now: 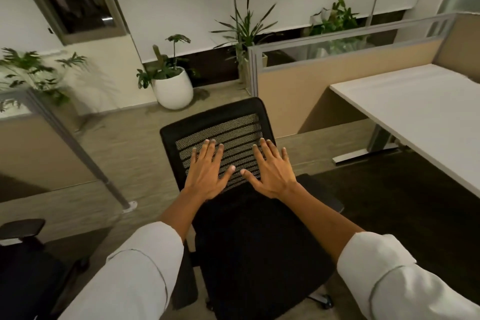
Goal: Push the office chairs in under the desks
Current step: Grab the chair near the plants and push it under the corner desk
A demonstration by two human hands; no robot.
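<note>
A white rectangular bench (426, 112) on grey metal legs is standing at the right, backed by a beige partition panel (337, 80) with a frosted glass strip. A round white ceramic planter (172, 91) is sitting on the grey carpeted floor (124, 158) by the wall. The black mesh-backed office chair (249, 228) is standing mid-floor, well apart from the bench. The left hand (207, 174) and right hand (272, 171) are lying flat, fingers spread, against the mesh backrest.

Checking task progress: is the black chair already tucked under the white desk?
No, the chair stands out on the open floor, left of the desk, with both hands spread over its backrest.
</note>
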